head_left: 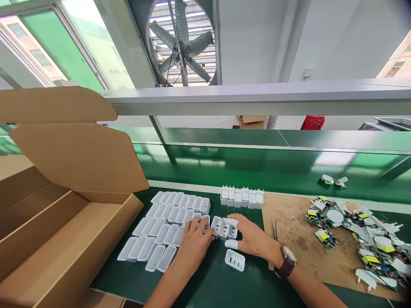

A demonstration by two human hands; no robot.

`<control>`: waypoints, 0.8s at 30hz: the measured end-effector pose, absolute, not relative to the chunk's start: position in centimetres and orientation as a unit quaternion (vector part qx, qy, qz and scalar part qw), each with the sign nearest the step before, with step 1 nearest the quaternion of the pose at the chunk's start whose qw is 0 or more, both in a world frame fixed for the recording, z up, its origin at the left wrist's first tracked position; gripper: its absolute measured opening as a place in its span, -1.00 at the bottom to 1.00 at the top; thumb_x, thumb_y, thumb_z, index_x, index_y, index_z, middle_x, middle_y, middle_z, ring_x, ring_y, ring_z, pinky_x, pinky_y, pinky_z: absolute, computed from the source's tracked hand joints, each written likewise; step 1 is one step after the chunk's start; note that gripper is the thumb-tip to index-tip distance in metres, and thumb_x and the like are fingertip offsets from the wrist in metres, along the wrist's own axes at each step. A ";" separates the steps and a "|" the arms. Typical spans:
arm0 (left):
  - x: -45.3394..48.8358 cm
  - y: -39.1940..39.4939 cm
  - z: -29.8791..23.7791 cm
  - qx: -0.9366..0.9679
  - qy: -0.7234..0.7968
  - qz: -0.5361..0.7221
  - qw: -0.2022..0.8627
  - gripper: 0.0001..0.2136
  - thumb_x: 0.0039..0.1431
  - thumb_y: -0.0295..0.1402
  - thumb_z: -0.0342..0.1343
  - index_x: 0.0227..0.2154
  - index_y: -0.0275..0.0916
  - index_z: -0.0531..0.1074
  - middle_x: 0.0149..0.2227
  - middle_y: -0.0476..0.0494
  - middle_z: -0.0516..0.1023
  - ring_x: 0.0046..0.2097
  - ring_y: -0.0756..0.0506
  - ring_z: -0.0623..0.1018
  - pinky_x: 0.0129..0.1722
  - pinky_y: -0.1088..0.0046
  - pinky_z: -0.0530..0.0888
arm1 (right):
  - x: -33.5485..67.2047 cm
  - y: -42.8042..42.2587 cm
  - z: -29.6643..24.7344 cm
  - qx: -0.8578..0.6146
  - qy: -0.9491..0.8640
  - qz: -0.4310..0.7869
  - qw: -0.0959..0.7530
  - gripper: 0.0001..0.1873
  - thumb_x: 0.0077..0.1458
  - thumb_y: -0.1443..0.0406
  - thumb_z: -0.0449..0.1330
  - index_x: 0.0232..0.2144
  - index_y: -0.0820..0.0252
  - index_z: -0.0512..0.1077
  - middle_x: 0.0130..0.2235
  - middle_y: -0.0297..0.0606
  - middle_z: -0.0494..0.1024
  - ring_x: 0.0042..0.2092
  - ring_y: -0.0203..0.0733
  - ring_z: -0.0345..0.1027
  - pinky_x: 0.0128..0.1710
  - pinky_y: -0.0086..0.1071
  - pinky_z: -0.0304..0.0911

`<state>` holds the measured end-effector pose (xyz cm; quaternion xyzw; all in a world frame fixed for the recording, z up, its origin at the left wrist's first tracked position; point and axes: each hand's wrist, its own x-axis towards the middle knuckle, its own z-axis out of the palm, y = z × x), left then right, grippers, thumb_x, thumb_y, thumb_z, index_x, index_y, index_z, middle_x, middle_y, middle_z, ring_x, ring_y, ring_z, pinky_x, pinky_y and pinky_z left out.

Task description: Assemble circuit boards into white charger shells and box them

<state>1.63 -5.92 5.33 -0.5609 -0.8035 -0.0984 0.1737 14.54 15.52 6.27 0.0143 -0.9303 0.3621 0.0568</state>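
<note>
Right hand (257, 237): my thumb and forefinger reach around a pair of slotted white casings (233, 232), one at either end; whether they squeeze or only touch, I cannot tell.
Left hand (195, 244): my fingers bend over the right edge of the packed rows; their tips are partly hidden, so I cannot tell whether they hold anything.
Casings' place: on the green bench (233, 288), between my hands, slots showing.
Finger covers (231, 244): smooth-looking white sleeves on my right thumb and forefinger; an uneven pinch could let a casing slide out.
Loose casing (235, 260): alone, just below my right thumb; a low sweep of that hand might knock it away.
Packed rows (162, 233): beside my left forearm; dragging the arm could skew them.
Tweezers (275, 230): on the brown board (298, 214), near my right wrist; my watch (285, 261) could catch them if I pull back carelessly.
Open carton (93, 252): left of the rows; a bump could shove it into them.
</note>
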 end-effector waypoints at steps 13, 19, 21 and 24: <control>-3.7 -2.0 7.8 -0.550 -0.806 -0.091 0.197 -0.79 0.34 -0.49 0.09 -0.26 -0.13 0.62 -0.10 -0.19 0.54 0.03 -0.25 0.43 -0.01 0.12 0.45 | 14.9 17.3 3.5 -0.019 -0.925 0.363 0.113 -0.24 0.15 0.42 0.24 0.36 0.15 0.18 0.32 0.05 0.29 0.34 0.15 0.22 0.32 0.07 0.24; -4.2 -2.6 7.9 -0.555 -0.818 -0.094 0.120 -0.81 0.42 -0.31 0.09 -0.22 -0.16 0.61 0.04 -0.23 0.53 0.15 -0.30 0.43 0.09 0.00 0.43 | 14.8 17.0 3.7 -0.017 -0.910 0.400 0.110 -0.21 0.16 0.42 0.26 0.39 0.15 0.13 0.33 0.06 0.27 0.34 0.16 0.22 0.33 0.08 0.22; -4.0 -3.5 8.0 -0.569 -0.810 -0.110 0.091 -0.78 0.31 -0.14 0.23 -0.09 -0.10 0.59 0.14 -0.22 0.49 0.22 -0.33 0.39 0.16 -0.04 0.41 | 14.4 16.8 3.9 -0.004 -0.905 0.413 0.105 -0.21 0.17 0.40 0.27 0.40 0.14 0.13 0.33 0.06 0.28 0.34 0.16 0.22 0.33 0.09 0.21; -3.5 -5.0 7.6 -0.587 -0.799 -0.115 0.060 -0.49 0.07 -0.09 0.44 0.06 -0.05 0.50 0.25 -0.24 0.41 0.34 -0.40 0.30 0.23 -0.10 0.37 | 13.3 16.4 3.9 0.012 -0.897 0.431 0.098 -0.17 0.14 0.40 0.30 0.40 0.12 0.14 0.31 0.04 0.32 0.33 0.15 0.22 0.33 0.08 0.20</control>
